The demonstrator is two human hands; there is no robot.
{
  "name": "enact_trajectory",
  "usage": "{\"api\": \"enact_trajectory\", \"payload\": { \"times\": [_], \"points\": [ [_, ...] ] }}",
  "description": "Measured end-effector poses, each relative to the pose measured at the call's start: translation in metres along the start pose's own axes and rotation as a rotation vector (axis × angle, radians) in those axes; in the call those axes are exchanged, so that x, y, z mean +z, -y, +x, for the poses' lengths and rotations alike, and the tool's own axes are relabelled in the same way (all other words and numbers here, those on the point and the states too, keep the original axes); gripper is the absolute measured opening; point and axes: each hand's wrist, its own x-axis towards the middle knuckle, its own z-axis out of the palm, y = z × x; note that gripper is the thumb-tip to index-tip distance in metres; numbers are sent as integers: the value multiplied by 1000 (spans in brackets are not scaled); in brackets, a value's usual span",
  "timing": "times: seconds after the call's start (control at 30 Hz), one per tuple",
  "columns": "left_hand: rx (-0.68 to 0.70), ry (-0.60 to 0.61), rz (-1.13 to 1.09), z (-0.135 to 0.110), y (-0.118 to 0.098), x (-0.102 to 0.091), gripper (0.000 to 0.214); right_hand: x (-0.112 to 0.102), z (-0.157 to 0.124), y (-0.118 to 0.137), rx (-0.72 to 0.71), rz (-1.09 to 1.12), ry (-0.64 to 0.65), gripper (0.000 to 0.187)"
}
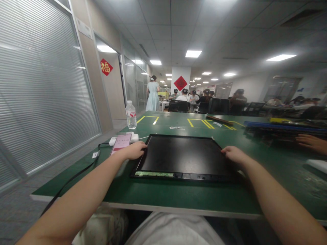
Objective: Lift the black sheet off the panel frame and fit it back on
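A flat black screen panel lies on the green table in front of me, with a strip of bare circuit along its near edge. My left hand rests on the panel's left edge, fingers curled over it. On the right edge sits my right hand, fingers curled against the frame.
A pink phone with a black cable lies left of the panel, next to a white charger and a water bottle. Another person's hand rests at the right by dark panels. Seated people fill the back.
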Motion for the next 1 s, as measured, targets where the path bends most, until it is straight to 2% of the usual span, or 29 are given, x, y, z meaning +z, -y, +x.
{"api": "enact_trajectory", "payload": {
  "times": [0.4,0.8,1.0],
  "points": [
    [-29,61,11,1,-3,-3,45,2,0,-2,22,18,7,50],
    [-9,53,-24,2,1,-1,45,3,6,-7,7,59,-3,48],
    [-116,12,-45,0,-7,-4,50,3,6,-8,19,72,13,48]
  ]
}}
